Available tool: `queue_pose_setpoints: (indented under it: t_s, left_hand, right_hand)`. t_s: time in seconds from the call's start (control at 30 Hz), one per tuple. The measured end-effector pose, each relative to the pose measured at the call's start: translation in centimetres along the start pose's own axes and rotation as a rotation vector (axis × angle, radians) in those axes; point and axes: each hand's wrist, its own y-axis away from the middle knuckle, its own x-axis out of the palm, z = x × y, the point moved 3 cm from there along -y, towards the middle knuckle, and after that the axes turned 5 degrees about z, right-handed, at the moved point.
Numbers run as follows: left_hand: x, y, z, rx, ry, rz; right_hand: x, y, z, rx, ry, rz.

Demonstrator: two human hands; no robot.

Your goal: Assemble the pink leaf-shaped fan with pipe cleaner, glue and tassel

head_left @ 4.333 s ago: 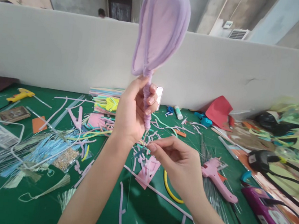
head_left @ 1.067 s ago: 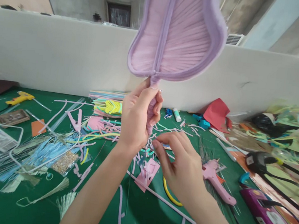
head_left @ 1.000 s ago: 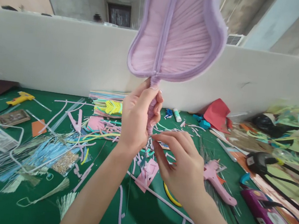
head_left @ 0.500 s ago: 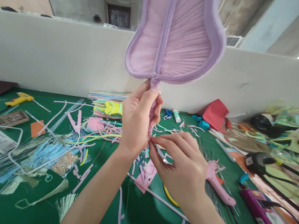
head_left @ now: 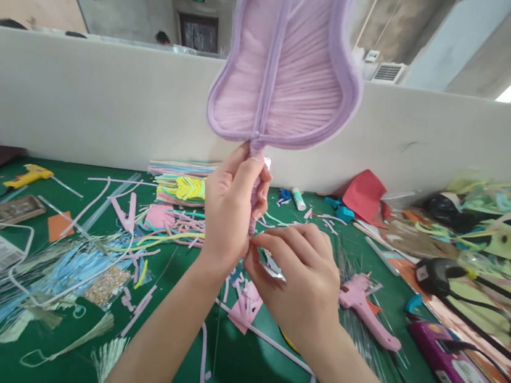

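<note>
A lilac fan [head_left: 301, 79], made of fuzzy pipe cleaner with a wavy rim and a ribbed panel, stands upright above the table. My left hand [head_left: 230, 207] is wrapped round its handle [head_left: 257, 148], just below the panel. At the handle's lower end, the thumb and forefinger of my right hand [head_left: 301, 278] are pinched together. Those fingertips hide the tip. Behind my right fingers shows a shiny metal piece [head_left: 274, 266]; whether the hand holds it I cannot tell. A yellow curved part [head_left: 288, 340] peeks out below that hand.
On the green table [head_left: 159, 366] lie a pink glue gun [head_left: 369, 311], a yellow glue gun [head_left: 29, 176], a purple box [head_left: 457, 365] with a cable, pipe cleaner bundles [head_left: 179, 207], blue tassels [head_left: 74, 262] and a bag of beads [head_left: 107, 285]. A pale partition [head_left: 84, 102] stands behind.
The fan and both hands sit slightly further left and a little lower in view. The background has shifted somewhat too. Both hands keep their grip.
</note>
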Motion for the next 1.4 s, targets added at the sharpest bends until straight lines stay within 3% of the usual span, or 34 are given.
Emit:
queue_pose_setpoints:
  t_s: [0.53, 0.7, 0.83, 1.1, 1.27, 1.4]
  left_hand:
    - [0.0, 0.0, -0.4, -0.052, 0.054, 0.001]
    - [0.0, -0.2, -0.4, -0.076, 0.114, -0.009]
    - [-0.1, -0.3, -0.5, -0.096, 0.116, -0.010]
    - [0.1, -0.1, -0.4, -0.133, 0.167, 0.048]
    - [0.3, -0.1, -0.5, -0.185, 0.195, 0.056]
    - [0.3, -0.1, -0.3, -0.237, 0.230, 0.059]
  right_hand:
    - [-0.9, 0.0, -0.5, 0.045, -0.043, -0.017]
    - [-0.8, 0.3, -1.2, 0.142, -0.113, 0.061]
    - [-0.5, 0.7, -1.5, 0.217, -0.273, 0.148]
    - [1.4, 1.3, -2.3, 0.558, -0.803, 0.344]
    - [2.5, 1.9, -2.4, 0.743, -1.190, 0.393]
    - [2.8, 2.2, -2.7, 0.800, -1.226, 0.404]
